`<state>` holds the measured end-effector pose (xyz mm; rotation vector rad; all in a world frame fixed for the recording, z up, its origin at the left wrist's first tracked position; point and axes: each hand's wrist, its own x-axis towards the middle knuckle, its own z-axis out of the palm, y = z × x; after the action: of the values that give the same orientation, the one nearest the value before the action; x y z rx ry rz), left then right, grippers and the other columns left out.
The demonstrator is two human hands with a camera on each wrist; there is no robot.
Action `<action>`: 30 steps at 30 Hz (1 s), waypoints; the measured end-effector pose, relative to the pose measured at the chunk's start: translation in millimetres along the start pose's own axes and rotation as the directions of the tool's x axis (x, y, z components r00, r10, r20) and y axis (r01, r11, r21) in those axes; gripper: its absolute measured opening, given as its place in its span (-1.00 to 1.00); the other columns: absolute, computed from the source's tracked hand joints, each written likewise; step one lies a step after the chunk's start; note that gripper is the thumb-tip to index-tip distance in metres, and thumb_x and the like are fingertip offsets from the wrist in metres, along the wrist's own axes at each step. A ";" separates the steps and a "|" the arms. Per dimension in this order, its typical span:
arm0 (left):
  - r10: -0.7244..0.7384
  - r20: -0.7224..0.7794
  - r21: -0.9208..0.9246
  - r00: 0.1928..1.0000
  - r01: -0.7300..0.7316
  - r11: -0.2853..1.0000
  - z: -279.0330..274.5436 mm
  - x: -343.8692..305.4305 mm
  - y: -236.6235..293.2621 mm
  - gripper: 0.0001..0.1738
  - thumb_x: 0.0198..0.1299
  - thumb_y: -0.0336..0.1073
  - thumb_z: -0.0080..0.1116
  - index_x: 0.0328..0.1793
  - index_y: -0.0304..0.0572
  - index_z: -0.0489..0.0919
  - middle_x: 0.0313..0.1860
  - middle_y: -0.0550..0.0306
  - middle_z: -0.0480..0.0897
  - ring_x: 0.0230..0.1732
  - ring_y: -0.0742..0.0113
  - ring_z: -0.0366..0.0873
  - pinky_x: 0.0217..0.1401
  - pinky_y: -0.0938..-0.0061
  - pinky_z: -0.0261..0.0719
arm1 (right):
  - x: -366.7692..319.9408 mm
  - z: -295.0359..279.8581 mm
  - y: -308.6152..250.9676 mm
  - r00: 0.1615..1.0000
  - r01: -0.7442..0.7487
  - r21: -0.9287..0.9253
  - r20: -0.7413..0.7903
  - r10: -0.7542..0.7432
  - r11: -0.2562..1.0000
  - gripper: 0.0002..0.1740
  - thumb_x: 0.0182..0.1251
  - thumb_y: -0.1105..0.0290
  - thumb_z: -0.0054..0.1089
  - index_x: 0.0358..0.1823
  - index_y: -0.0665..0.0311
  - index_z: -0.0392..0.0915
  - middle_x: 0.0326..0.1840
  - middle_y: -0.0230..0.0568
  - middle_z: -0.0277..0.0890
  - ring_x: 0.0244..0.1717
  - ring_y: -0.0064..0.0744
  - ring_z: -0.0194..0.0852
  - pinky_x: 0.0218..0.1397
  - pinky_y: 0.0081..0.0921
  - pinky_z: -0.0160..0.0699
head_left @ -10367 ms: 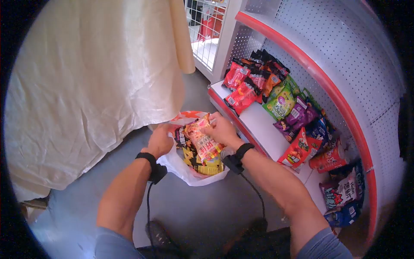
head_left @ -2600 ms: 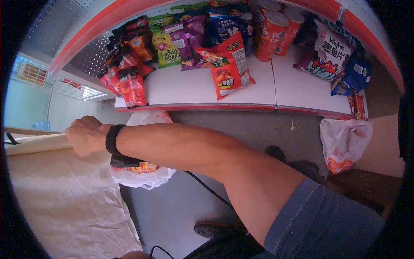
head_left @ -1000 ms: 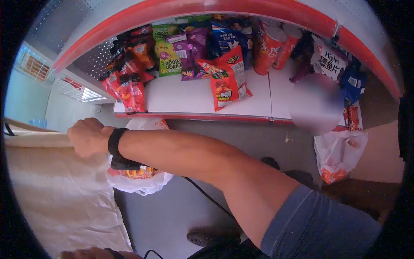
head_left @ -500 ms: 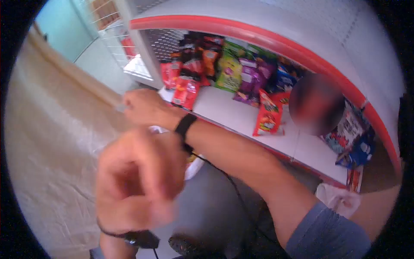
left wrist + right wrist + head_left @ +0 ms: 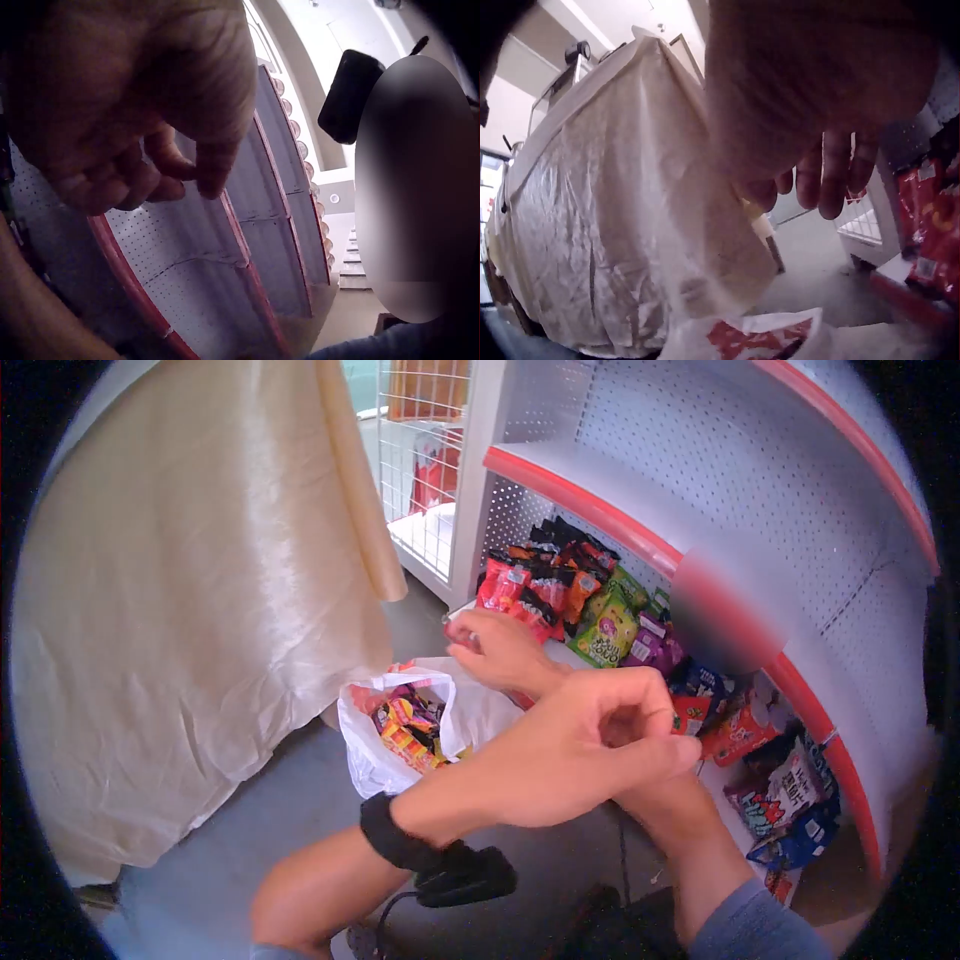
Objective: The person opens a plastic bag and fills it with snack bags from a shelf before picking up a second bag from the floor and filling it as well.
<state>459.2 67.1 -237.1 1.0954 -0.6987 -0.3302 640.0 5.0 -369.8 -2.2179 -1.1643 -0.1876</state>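
Observation:
In the head view my left hand [image 5: 565, 755] crosses over my right forearm, its fingers loosely curled and thumb near the index finger. Nothing shows between those fingers, and the left wrist view shows the same hand [image 5: 142, 112] against the shelving. My right hand [image 5: 505, 645] hovers just beyond the white plastic bag [image 5: 365, 760], before the shelf's front edge. Its fingers [image 5: 832, 176] hang down, holding nothing visible. Inside the bag, which gapes at the top, lie several colourful snack packets [image 5: 405, 730]. My left forearm and hand hide part of the bag.
A cream cloth [image 5: 230, 610] hangs at the left. Along the right, a red-edged shelf bears red packets [image 5: 500, 585], green packets [image 5: 605, 630], an orange-red can [image 5: 745, 730] and a white-purple packet [image 5: 785, 795]. A white wire rack [image 5: 425, 470] stands behind. Dark shoes are below.
Earlier, both hands held a snack packet over the bag. Later my right hand rested at the cloth's edge; now it is off it. My left hand has risen into view, crossing over the right forearm.

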 end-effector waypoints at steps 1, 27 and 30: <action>0.027 0.006 0.023 1.000 -0.027 0.999 -1.1 2.6 -4.2 -0.75 0.45 -0.28 0.38 -0.22 -0.08 0.49 -0.32 0.50 0.44 -0.27 0.76 0.34 -0.29 0.67 0.28 | -2.2 -7.5 4.7 1.000 0.009 -0.008 0.012 -0.009 1.000 -0.68 0.36 0.24 0.34 0.01 0.29 0.63 -0.06 -0.02 0.71 -0.06 -0.03 0.75 0.03 -0.12 0.69; -0.261 -0.210 0.078 0.942 0.283 0.956 -22.0 13.6 -73.6 -0.68 0.44 -0.31 0.36 -0.36 -0.08 0.46 -0.47 0.48 0.50 -0.41 0.75 0.36 -0.41 0.66 0.27 | -282.4 -284.3 78.5 0.864 -0.458 -0.617 -0.140 0.484 0.640 -0.40 0.36 0.19 0.42 0.34 0.30 0.50 0.38 0.09 0.49 0.46 0.06 0.42 0.57 -0.10 0.33; -0.225 -0.174 0.128 0.959 0.249 0.960 -26.8 20.2 -74.3 -0.68 0.43 -0.30 0.37 -0.35 -0.09 0.47 -0.48 0.49 0.49 -0.42 0.74 0.36 -0.39 0.66 0.28 | -307.4 -282.8 61.1 0.896 -0.331 -0.771 -0.075 0.437 0.544 -0.35 0.29 0.16 0.46 0.33 0.32 0.49 0.42 0.11 0.44 0.48 0.10 0.39 0.55 -0.07 0.35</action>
<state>498.6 41.7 -303.8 1.3371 -0.4558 -0.3966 546.5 -399.3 -292.6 -3.2447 -0.6427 -0.4306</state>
